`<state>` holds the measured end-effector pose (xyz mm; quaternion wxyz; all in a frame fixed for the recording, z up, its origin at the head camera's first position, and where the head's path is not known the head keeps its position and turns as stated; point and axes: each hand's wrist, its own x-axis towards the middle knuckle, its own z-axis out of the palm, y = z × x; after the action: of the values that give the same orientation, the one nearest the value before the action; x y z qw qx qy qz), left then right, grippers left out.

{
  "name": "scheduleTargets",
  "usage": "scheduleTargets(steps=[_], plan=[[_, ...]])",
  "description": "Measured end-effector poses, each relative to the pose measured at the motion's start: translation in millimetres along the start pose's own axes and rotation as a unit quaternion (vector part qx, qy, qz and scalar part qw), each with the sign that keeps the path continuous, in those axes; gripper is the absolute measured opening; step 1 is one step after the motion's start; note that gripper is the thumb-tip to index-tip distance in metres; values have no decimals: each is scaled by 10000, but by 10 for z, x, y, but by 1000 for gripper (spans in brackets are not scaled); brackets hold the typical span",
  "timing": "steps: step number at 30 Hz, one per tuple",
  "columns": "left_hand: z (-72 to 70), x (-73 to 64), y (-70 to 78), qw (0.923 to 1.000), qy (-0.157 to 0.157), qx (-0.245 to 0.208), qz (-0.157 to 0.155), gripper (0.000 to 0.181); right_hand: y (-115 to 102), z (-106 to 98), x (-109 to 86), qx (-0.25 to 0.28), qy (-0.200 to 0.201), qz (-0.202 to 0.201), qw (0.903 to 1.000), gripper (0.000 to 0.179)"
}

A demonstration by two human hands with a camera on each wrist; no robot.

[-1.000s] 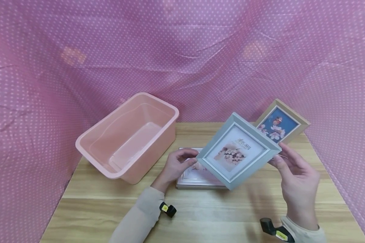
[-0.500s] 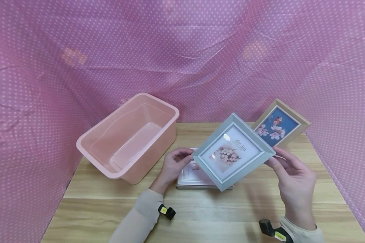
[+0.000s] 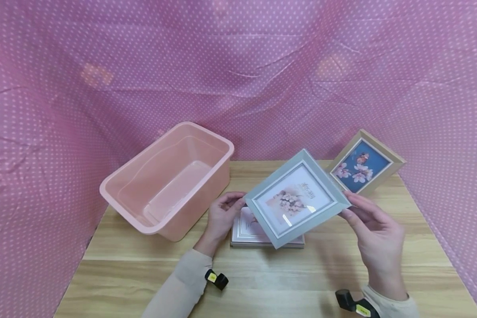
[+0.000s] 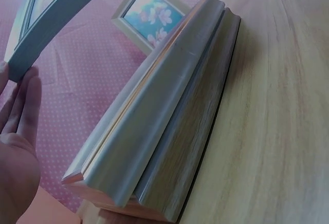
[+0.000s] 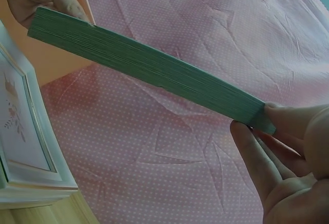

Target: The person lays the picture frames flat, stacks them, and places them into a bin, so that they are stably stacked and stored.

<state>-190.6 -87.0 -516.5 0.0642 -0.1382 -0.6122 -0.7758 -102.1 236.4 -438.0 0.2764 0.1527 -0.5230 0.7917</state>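
Note:
A pale blue-green picture frame (image 3: 298, 198) with a flower print is held up in the air, tilted, between both hands. My left hand (image 3: 222, 216) pinches its left corner, thumb on the front and fingers behind. At the right corner, my right hand (image 3: 377, 238) pinches it the same way. In the right wrist view the frame's long green edge (image 5: 154, 70) spans from hand to hand. Beneath it on the table lies a stack of picture frames (image 3: 248, 236), the top one whitish with a pale print; the held frame covers part of it.
A wooden-coloured picture frame (image 3: 381, 170) with a blue flower print leans at the back right of the table (image 3: 143, 278). A pink plastic bin (image 3: 206, 207) stands at the left with nothing seen inside. Pink dotted cloth (image 3: 238, 79) hangs around the back and sides.
Both hands have carried the blue-green picture frame a little to the left, uncovering more of the wooden frame behind. Light reflections on its glass have shifted.

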Motion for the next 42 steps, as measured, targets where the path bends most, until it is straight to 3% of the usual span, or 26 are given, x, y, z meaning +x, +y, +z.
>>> scheduleTargets(steps=[7,10,15,21,30,36,42], plan=[[50,25,-11,9971,603,-403,210,26,43,39,-20,-94,-12,-46,9999,36],[66,38,-10,9955,750,-538,209,27,35,51,-44,-521,119,128,9985,34],[88,50,-1,9945,999,-311,59,27,25,57,-75,-1144,301,450,9920,30],[112,75,-19,9938,1099,-174,-30,29,35,42,-86,-1323,290,517,9894,29],[122,57,1,9911,1237,-274,-414,33,63,32,-141,-1331,211,524,9895,30],[112,56,14,9900,1313,-246,-446,34,61,22,-168,-1708,292,841,9813,31],[94,59,43,9912,1273,66,-361,35,103,22,-193,-1702,224,779,9821,29]])
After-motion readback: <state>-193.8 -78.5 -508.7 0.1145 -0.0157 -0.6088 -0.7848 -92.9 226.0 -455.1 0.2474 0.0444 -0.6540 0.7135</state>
